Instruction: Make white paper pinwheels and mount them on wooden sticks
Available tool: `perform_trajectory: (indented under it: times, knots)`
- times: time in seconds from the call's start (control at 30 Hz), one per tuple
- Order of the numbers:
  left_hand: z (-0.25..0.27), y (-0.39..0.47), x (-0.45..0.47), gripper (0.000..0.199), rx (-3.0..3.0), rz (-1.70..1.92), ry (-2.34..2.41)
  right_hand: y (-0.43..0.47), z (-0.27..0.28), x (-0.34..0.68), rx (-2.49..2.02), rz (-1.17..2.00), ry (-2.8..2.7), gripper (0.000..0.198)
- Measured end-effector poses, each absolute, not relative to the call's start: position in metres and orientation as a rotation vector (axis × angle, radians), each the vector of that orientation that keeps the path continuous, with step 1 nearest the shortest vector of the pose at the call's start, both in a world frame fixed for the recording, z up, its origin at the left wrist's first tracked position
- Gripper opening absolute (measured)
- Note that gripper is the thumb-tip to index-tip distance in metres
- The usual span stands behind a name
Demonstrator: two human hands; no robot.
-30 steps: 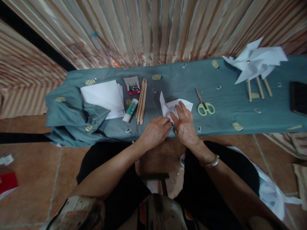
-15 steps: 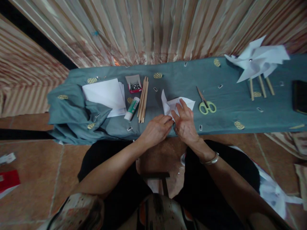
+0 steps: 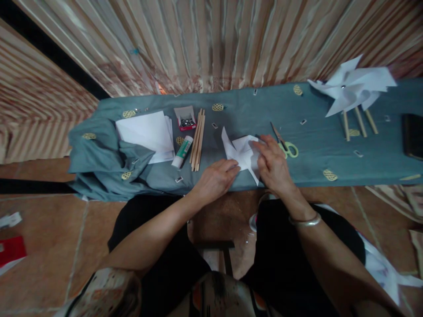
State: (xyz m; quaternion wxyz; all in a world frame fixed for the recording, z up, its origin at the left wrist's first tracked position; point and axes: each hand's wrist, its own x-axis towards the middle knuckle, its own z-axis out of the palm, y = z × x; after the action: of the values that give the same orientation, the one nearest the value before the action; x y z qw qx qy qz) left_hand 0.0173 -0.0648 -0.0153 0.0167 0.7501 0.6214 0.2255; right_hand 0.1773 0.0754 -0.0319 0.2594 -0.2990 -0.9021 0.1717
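Note:
A white paper pinwheel (image 3: pixel 243 156) lies on the cloth in front of me, its blades folded and some tips standing up. My left hand (image 3: pixel 220 178) grips its lower left part, fingers closed near the centre. At its right side, my right hand (image 3: pixel 272 163) holds a blade, with the fingertips partly hidden by the paper and the hand itself. Green-handled scissors (image 3: pixel 290 149) lie just beyond my right hand, partly covered by it. Left of the pinwheel are several wooden sticks (image 3: pixel 197 141) and a glue stick (image 3: pixel 182 151).
A small box of metal pins (image 3: pixel 185 119) sits behind the glue stick, beside a stack of white paper (image 3: pixel 145 134). Finished pinwheels on sticks (image 3: pixel 350 88) lie at the far right, near a dark phone-like object (image 3: pixel 412 134). A pleated curtain (image 3: pixel 211 44) hangs behind the cloth-covered table (image 3: pixel 317 154).
My right hand has moved right from the paper's middle to its right blade, partly covering the scissors. More of the pinwheel shows, with a tip pointing down. My left hand stays put.

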Motion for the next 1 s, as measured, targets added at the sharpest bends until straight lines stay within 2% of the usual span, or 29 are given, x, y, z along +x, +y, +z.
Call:
perform_trajectory:
  times: [0.4,0.73,0.87,1.0]
  knots:
    - [-0.011,-0.067,0.007,0.021,2.389,0.676,2.032,0.098,-0.021,0.189,-0.877,0.408,-2.44,0.039]
    - [-0.016,-0.062,-0.011,0.021,2.438,0.712,2.139,0.076,-0.011,0.203,-1.057,0.711,-2.4,0.032]
    - [-0.009,-0.065,-0.002,0.021,2.473,0.757,2.057,0.066,-0.009,0.206,-1.101,0.701,-2.396,0.038]
    - [-0.006,-0.07,0.015,0.029,2.508,0.628,1.886,0.059,-0.009,0.207,-1.121,0.596,-2.429,0.041]
